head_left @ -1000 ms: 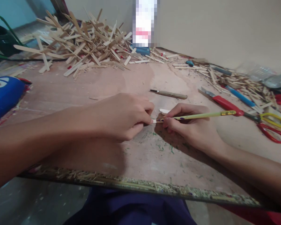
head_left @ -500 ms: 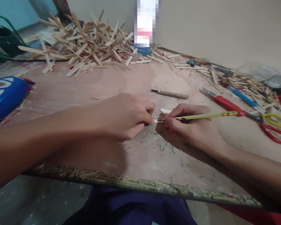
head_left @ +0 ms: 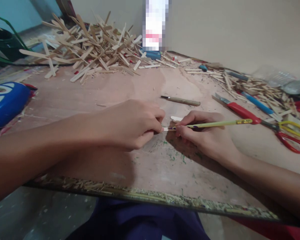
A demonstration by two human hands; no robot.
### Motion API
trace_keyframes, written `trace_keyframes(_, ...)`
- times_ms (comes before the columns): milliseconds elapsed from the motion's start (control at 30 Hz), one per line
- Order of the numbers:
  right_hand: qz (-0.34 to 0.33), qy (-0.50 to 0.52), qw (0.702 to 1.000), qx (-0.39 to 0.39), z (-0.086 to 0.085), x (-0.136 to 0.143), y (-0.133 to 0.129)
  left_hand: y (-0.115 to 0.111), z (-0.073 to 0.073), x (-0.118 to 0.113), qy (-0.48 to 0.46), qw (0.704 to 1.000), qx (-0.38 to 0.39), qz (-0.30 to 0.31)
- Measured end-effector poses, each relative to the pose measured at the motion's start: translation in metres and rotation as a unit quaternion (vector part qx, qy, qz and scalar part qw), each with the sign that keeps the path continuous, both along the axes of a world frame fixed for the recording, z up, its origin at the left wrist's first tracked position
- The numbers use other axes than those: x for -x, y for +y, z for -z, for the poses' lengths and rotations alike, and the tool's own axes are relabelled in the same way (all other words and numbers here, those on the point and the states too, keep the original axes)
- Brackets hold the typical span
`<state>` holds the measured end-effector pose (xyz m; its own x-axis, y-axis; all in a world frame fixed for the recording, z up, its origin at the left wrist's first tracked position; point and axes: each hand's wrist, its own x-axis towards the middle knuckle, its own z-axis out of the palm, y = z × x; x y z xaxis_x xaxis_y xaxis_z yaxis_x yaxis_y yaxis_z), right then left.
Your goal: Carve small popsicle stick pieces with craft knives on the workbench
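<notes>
My left hand is closed, its fingertips pressing a small pale craft stick to the table; most of that stick is hidden under the fingers. In a writing grip, my right hand holds a yellow pencil with a gold band at its back end. The pencil's dark point meets the visible end of the stick. Behind the right fingertips lies another craft stick, partly covered. Farther back, a carving tool with a wooden handle rests on the table.
A large heap of craft sticks stands at the back left. On the right lie scissors, a red-handled knife, a blue-handled tool and more sticks. A blue rounded object sits at left. Scraps line the table's front edge.
</notes>
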<state>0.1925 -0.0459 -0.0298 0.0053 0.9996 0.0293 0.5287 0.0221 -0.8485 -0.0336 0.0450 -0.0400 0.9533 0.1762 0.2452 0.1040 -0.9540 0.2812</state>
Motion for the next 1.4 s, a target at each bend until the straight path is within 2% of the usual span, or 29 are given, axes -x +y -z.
trace_keyframes(433,0.004,-0.028,1.0,-0.001,0.0003,-0.0016,-0.0008,-0.0011,-0.0001,0.0006,0.011,1.0,0.001,-0.015)
trace_keyframes(1400,0.034,0.008,0.999,0.031,0.001,0.0004,-0.0018,-0.0009,0.0002,0.0001,0.004,1.0,0.001,-0.003)
